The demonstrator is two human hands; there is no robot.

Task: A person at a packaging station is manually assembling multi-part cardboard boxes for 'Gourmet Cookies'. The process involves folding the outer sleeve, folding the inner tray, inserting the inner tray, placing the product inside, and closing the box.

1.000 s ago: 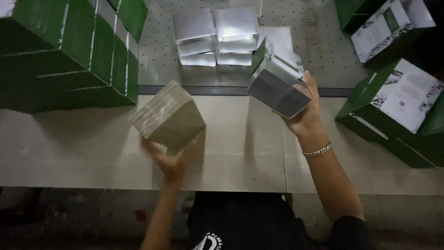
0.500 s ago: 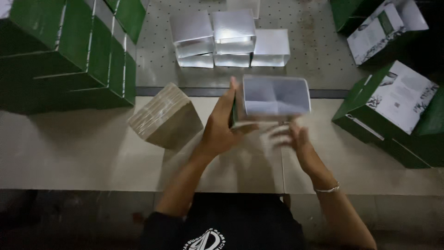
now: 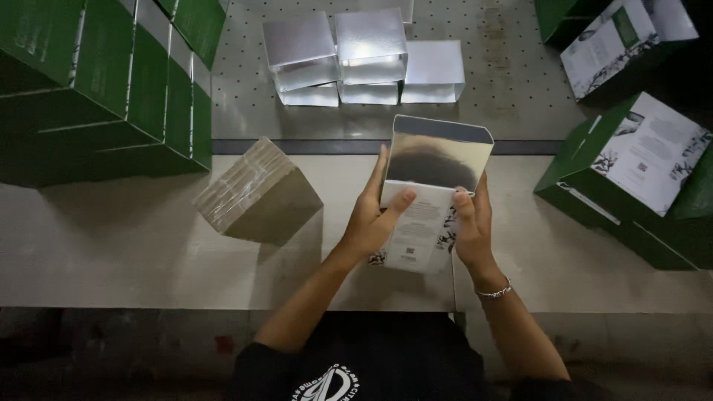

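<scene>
Both hands on one open carton (image 3: pixel 434 189), held just above the table (image 3: pixel 111 260) near its front edge. Left hand (image 3: pixel 369 219) w/ fingers wrapped on the left side, thumb across the printed white panel. Right hand (image 3: pixel 473 226) gripping the right edge. Shiny silver inside facing up. Tan stack of flat blanks (image 3: pixel 256 193) just to the left, silver boxes (image 3: pixel 364 59) further back, green cartons (image 3: pixel 104 89) far left.
</scene>
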